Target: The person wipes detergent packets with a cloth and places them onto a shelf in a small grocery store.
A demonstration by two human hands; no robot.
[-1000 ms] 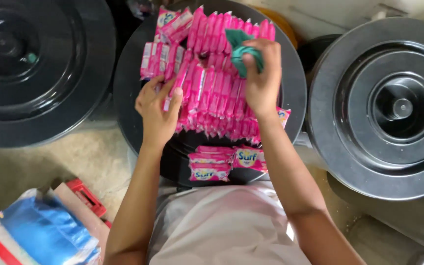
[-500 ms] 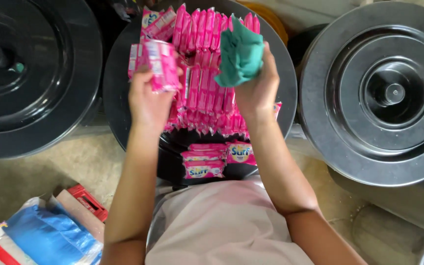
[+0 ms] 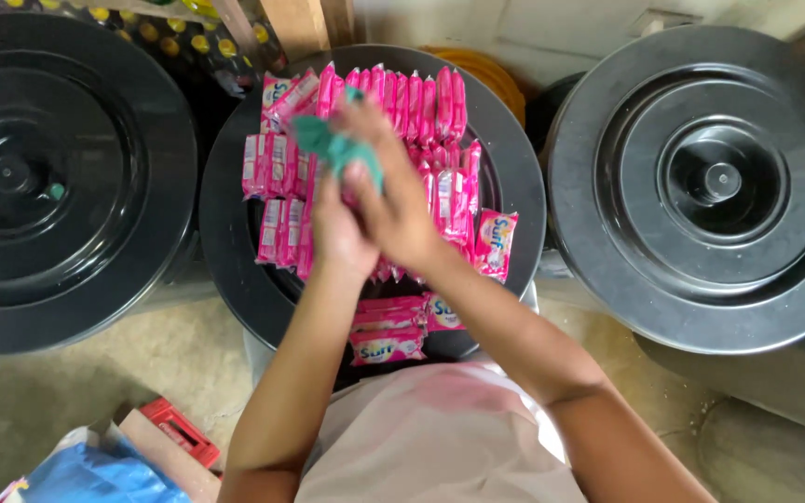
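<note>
Head view looked straight down on three round black bin lids, the left lid [image 3: 58, 177] and the right lid [image 3: 715, 182] each cut off by the frame edge, the middle lid [image 3: 235, 233] largely covered by rows of pink sachet strips [image 3: 421, 102]. Below them a pale shirt [image 3: 440, 438] filled the bottom centre, and a blue bag [image 3: 95, 475] with a red carton [image 3: 174, 433] beside it sat cropped at the lower left corner. Both forearms met over the middle lid. The right hand [image 3: 398, 200] lay blurred across the left hand [image 3: 337, 233], its fingers curled round a green cloth [image 3: 328, 149] held above the upper sachets; only part of the cloth showed. The left hand was mostly hidden under the right, so I could not tell whether it was spread or gripping anything. Half a second before, the hands had been apart, the left lifting a pink strip at the left side and the right holding the cloth up high on the right; now they overlapped near the centre.
</note>
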